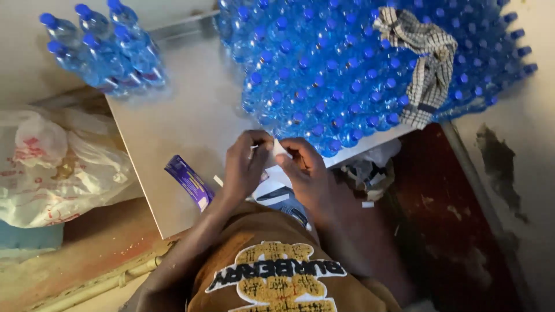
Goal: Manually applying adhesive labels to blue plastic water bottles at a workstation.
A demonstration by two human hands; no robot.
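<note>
Head view. Both hands meet over the near edge of the counter, a pale flat board. The left hand and the right hand are each closed in a pinch on one small white label, held between fingertips just in front of the large block of bottles. A white sheet lies on the counter under the wrists, partly hidden.

Edges and room: the large block of blue-capped water bottles fills the far right of the counter and reaches its right edge. A checked cloth lies draped on top of that block. A smaller pack of bottles sits at the far left corner, well apart from the block. Between the two groups the counter top is bare. A purple wrapper lies near the left hand, close to the near edge.

Surroundings: a white plastic bag rests left of the counter, touching its side. A crumpled bag sits below the counter's right end. The floor to the right is dark red and worn; a pale wall borders it, with chipped paint.
</note>
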